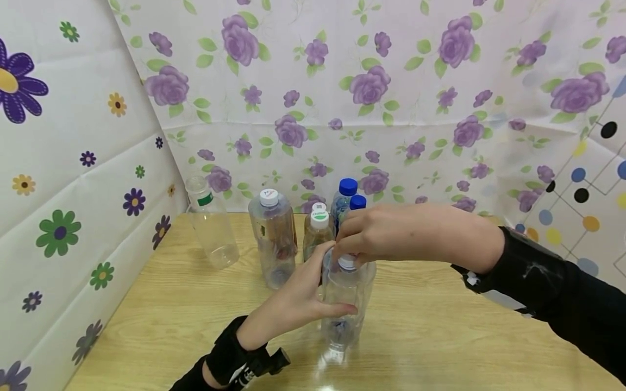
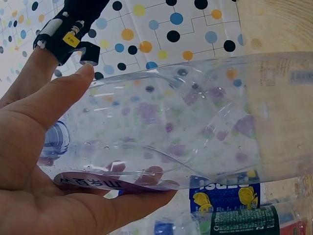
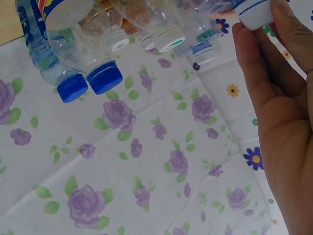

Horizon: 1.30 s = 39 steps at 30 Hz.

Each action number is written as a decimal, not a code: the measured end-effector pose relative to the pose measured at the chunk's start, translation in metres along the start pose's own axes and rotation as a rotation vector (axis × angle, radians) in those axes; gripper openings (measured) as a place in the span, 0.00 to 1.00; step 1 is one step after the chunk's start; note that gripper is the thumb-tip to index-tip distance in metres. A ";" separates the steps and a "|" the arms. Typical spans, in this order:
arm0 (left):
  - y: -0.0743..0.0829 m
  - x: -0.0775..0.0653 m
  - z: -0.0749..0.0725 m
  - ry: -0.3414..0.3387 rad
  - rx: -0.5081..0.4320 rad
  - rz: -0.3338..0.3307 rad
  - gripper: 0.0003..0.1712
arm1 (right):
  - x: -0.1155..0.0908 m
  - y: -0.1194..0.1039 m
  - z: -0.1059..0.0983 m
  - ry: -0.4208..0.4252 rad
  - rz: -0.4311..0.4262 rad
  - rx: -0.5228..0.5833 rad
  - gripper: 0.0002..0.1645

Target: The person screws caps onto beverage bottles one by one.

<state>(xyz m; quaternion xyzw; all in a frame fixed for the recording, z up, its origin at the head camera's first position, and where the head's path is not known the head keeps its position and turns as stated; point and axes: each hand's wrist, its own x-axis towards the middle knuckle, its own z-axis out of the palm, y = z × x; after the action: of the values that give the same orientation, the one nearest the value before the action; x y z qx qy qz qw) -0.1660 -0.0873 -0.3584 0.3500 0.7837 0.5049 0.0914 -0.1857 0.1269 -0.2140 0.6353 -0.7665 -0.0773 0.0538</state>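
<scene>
A clear, ridged plastic bottle (image 1: 342, 290) stands upright on the table, with my left hand (image 1: 305, 293) holding it round the upper part. In the left wrist view the thumb lies along one side of the bottle (image 2: 210, 122) and the fingers along the other. My right hand (image 1: 379, 233) comes over the top from the right. Its thumb and fingers pinch a white cap (image 3: 254, 13) at the bottle's mouth. Whether the cap is seated or loose on the neck I cannot tell.
Behind stand a green-and-white-capped bottle (image 1: 320, 220) and two blue-capped bottles (image 1: 348, 187). Left of them is a large white-capped bottle (image 1: 270, 233). An uncapped clear bottle (image 1: 212, 233) stands farther left on the wooden table (image 1: 440, 336). Flowered sheets (image 1: 415, 70) enclose the back.
</scene>
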 end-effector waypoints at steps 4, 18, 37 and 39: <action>-0.001 0.000 0.001 0.006 -0.004 0.013 0.59 | -0.001 0.004 0.004 0.050 -0.037 0.035 0.19; -0.003 0.001 0.001 -0.005 -0.002 0.025 0.59 | -0.004 0.015 -0.005 0.015 -0.095 0.201 0.25; -0.002 0.002 0.002 0.024 0.019 0.041 0.59 | 0.007 0.006 -0.008 -0.103 0.048 0.118 0.17; -0.001 0.001 0.002 0.030 0.025 0.044 0.59 | 0.009 0.002 -0.010 -0.143 0.083 0.076 0.18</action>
<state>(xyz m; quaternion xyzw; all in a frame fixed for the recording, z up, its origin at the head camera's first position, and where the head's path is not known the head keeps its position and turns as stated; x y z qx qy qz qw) -0.1665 -0.0854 -0.3604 0.3606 0.7834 0.5022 0.0641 -0.1874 0.1180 -0.2045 0.5976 -0.7963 -0.0910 -0.0221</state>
